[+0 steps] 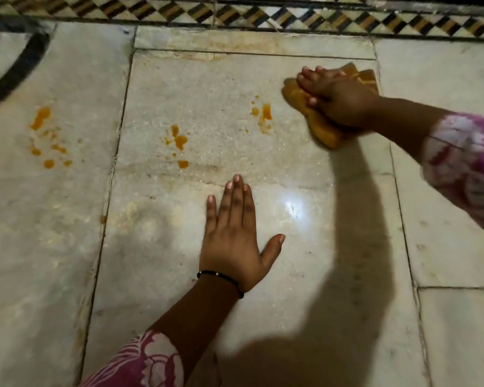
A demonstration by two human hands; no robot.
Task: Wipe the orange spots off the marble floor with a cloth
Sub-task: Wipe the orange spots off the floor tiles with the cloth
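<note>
My right hand point(336, 96) holds a crumpled orange-brown cloth point(323, 131) against the marble floor point(263, 163) at the upper right, its fingers laid over the cloth and its thumb tucked into the folds. Just left of the cloth lies a small group of orange spots point(266, 111). A second group of orange spots point(179, 141) sits mid-slab, and a third, more scattered group of orange spots point(41, 118) marks the slab to the left. My left hand point(235, 241) rests flat on the floor below the middle spots, fingers straight and spread, with a black bracelet at the wrist.
A patterned black, white and tan tile border point(263, 12) runs along the far edge. A dark curved inlay point(17, 71) crosses the far left slab. My arm's shadow point(355, 219) falls over the right part of the floor. Pink patterned sleeves cover both forearms.
</note>
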